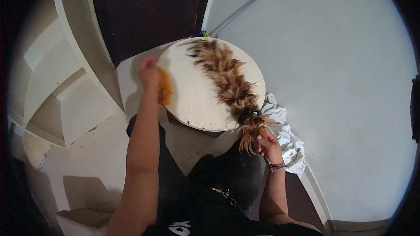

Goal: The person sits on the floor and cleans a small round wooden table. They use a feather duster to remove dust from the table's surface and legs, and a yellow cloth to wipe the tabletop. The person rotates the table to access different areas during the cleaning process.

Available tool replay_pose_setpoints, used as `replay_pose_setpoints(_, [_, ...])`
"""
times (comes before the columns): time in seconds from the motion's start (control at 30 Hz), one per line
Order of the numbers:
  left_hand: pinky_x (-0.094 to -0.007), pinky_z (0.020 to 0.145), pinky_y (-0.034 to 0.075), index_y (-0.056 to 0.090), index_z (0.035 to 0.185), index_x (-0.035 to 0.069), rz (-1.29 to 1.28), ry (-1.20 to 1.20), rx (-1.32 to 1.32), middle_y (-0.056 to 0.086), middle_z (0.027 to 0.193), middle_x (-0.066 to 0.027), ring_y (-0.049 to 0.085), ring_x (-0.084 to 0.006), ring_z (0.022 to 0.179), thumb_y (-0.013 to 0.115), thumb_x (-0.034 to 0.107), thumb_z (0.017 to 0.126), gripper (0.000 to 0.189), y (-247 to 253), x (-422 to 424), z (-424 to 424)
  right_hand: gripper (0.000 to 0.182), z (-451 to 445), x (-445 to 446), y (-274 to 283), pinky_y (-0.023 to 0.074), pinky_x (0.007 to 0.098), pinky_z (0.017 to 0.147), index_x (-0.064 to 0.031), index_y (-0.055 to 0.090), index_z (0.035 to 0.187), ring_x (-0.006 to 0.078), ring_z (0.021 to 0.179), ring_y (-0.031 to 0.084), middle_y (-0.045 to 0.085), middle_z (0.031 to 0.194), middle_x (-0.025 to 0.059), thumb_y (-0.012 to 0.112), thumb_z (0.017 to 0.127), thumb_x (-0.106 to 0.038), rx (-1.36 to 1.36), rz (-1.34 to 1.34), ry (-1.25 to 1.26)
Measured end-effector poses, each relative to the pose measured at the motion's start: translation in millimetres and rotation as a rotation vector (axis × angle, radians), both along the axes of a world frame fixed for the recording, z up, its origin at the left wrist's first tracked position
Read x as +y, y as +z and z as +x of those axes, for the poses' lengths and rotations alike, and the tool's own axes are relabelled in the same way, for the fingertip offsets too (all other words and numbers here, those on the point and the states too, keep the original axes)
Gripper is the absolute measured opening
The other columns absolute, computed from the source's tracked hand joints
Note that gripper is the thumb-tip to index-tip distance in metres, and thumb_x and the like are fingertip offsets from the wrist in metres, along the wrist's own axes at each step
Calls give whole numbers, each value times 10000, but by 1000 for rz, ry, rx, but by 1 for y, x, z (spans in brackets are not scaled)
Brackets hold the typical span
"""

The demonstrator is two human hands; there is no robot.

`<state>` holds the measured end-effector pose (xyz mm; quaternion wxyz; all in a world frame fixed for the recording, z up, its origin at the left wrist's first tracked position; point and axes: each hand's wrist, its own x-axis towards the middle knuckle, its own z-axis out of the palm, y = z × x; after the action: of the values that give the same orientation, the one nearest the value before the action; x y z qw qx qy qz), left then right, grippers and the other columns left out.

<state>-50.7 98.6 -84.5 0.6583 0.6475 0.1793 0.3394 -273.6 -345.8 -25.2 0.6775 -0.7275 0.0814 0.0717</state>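
A long brown feather duster (229, 75) lies slantwise across a round, pale wooden tabletop (193, 105), its near end reaching past the table's edge. My right hand (270, 146) grips that near end, with a cord bracelet at the wrist. Over the table's left edge is my left hand (150, 72), blurred, with an orange cloth (165, 87) hanging from it on the side toward the table. The fingers of my left hand are smeared by motion, though the cloth appears held.
A white crumpled cloth (282, 127) lies between the table and the pale wall (328, 88). Beyond the table is a dark door (151, 9). White shelving (69, 59) stands at the left. My legs are close to the table's near side.
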Motion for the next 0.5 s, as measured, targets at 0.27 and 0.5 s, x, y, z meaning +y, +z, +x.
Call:
replay_pose_setpoints(0.27, [-306, 865, 452, 585, 1127, 24, -308, 128, -16, 602, 1034, -71, 576, -183, 920, 496, 76, 956, 199, 14, 31, -34, 165, -1, 36, 10, 357, 216, 425, -75, 639, 1061, 56, 495, 468, 517, 646, -40, 592, 940, -178, 120, -91, 220])
replay_pose_setpoints(0.5, [-296, 812, 463, 583, 1109, 33, -156, 162, -92, 610, 1000, -70, 576, -161, 880, 472, 46, 962, 186, 46, 22, -39, 332, 43, 61, -37, 479, 276, 640, -14, 577, 1248, 188, 722, 637, 656, 815, 96, 574, 943, -145, -219, -352, 79])
